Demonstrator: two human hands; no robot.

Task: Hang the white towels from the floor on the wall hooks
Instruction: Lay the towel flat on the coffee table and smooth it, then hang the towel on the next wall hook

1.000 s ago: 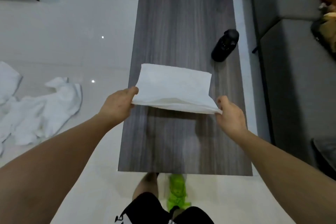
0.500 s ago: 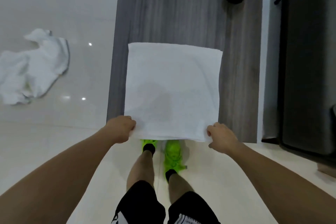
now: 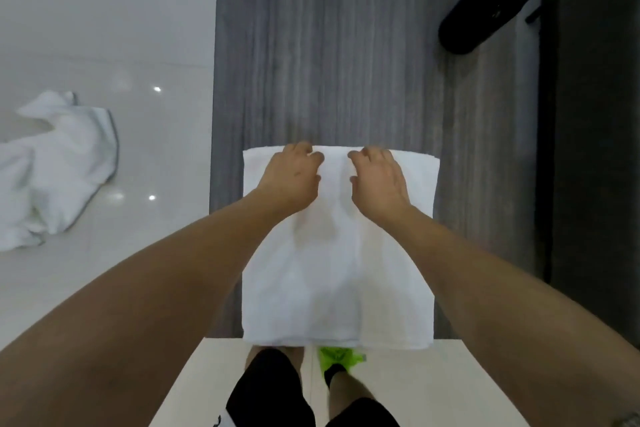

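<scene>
A folded white towel lies flat on the grey wood-grain table, its near edge slightly overhanging the table's near edge. My left hand and my right hand rest side by side on top of the towel's far part, fingertips reaching its far folded edge. Neither hand plainly grips the cloth. A second white towel lies crumpled on the glossy floor to the left of the table. No wall hooks are in view.
A black bottle lies on the table's far right. A dark sofa runs along the table's right side. My legs and a green shoe stand at the table's near end on light floor tiles.
I was holding the towel up by its near corners; it now lies on the table. Both hands let go of the corners and moved forward onto its far part.
</scene>
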